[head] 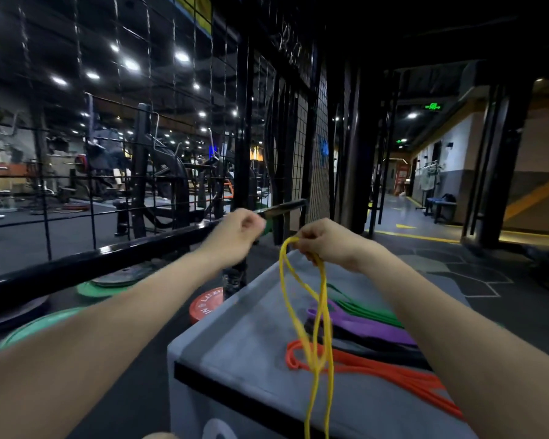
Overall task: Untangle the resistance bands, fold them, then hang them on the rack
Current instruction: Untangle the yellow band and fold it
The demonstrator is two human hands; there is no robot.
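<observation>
Stretchy yellow band [317, 327] dangles in thin loops from the right hand [322, 243], which pinches it; left hand [238, 234] looks curled, maybe empty.

Count: five bands, two hands, one box.
One yellow band [322, 299] hanging from right hand [325, 245]; orange [377, 370], purple [368, 327], green [371, 312], seemingly one black [377, 346] lie below the grip on box [251, 353]; left hand [236, 234] beside.
</observation>
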